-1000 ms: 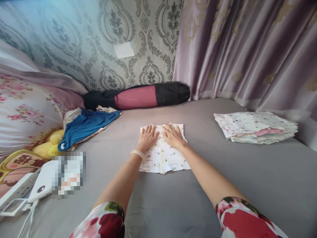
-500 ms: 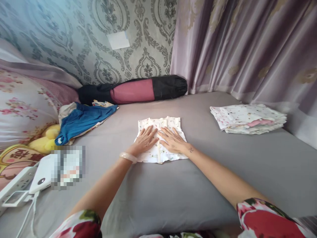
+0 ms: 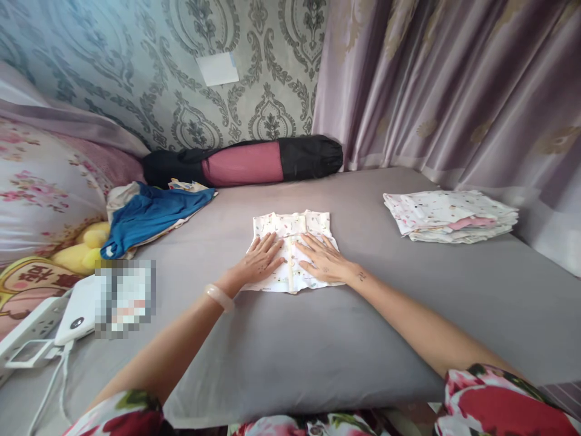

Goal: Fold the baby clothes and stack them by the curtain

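Observation:
A small white printed garment (image 3: 293, 227) lies folded flat in the middle of the grey bed sheet (image 3: 318, 351). My left hand (image 3: 258, 261) rests flat on its near left part, fingers spread, a pale bangle on the wrist. My right hand (image 3: 325, 260) lies flat on its near right part, fingers apart. Neither hand grips the cloth; both press on it with open palms.
A stack of folded printed clothes (image 3: 449, 216) sits at the right by the curtain (image 3: 454, 91). A black and pink roll bag (image 3: 245, 162) lies along the wall. A blue garment (image 3: 152, 212), floral pillows (image 3: 40, 194), a yellow plush (image 3: 84, 248) and a white power strip (image 3: 40, 330) crowd the left.
Both hands have slid from the far part of the garment toward me over its near half, staying flat. The view has pulled back.

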Available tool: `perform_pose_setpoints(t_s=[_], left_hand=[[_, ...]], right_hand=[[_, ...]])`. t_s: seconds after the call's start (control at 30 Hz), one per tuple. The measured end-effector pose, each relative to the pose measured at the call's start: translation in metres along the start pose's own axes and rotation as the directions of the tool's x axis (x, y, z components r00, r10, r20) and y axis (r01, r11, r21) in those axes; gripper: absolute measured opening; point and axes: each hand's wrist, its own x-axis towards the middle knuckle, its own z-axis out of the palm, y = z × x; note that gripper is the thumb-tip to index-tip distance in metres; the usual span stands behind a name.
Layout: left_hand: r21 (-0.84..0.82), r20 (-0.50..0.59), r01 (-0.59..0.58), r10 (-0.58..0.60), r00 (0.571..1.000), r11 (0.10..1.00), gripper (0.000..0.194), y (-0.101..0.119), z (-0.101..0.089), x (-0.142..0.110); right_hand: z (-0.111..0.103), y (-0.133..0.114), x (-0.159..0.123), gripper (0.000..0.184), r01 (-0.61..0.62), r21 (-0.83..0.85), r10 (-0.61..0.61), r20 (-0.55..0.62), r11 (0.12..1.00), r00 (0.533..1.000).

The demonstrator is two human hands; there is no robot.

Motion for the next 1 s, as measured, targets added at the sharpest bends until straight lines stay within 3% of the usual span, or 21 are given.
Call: perform_pose_setpoints(t_s=[0.17,0.5,0.63,0.73,0.8,0.87,0.93,1.0], left_hand=[[-0.016,-0.01,-0.03,0.03,1.0,0.999,0.065,-0.009,0.005,-0.023],[-0.07,-0.053,-0.031,0.028,0.998,0.997,0.062,-0.01,0.01,-0.023],[-0.163,-0.038,-0.01,0.004,0.999,0.987,0.062,-0.009,0.006,-0.035],[-0.279,-0.08,0.037,-0.062,0.995,0.959,0.061,-0.014,0.005,-0.048],[-0.346,-0.152,0.092,-0.153,0.976,0.934,0.06,-0.018,0.004,-0.056],[-0.398,-0.207,0.18,-0.279,0.938,0.9,0.057,-0.021,0.002,-0.062],[-0.45,-0.177,0.302,-0.416,0.892,0.84,0.051,-0.021,-0.004,-0.065],[-0.502,-0.08,0.415,-0.519,0.851,0.759,0.047,-0.019,-0.012,-0.067]], right_hand=[[0.004,0.006,-0.016,0.059,0.023,-0.022,-0.024,-0.01,0.999,1.0],[0.005,0.005,-0.015,0.059,0.024,-0.028,-0.024,-0.023,0.999,0.999],[-0.002,0.005,-0.029,0.058,0.02,0.08,-0.021,0.017,0.997,1.0],[-0.007,0.013,-0.044,0.05,0.018,0.22,-0.011,-0.033,0.975,0.999],[-0.01,0.022,-0.052,0.043,-0.033,0.312,0.074,-0.121,0.949,0.99],[-0.012,0.03,-0.058,0.038,-0.153,0.379,0.241,-0.197,0.913,0.95],[-0.014,0.037,-0.062,0.034,-0.316,0.419,0.428,-0.205,0.851,0.88],[-0.017,0.041,-0.064,0.031,-0.443,0.453,0.554,-0.143,0.774,0.82]])
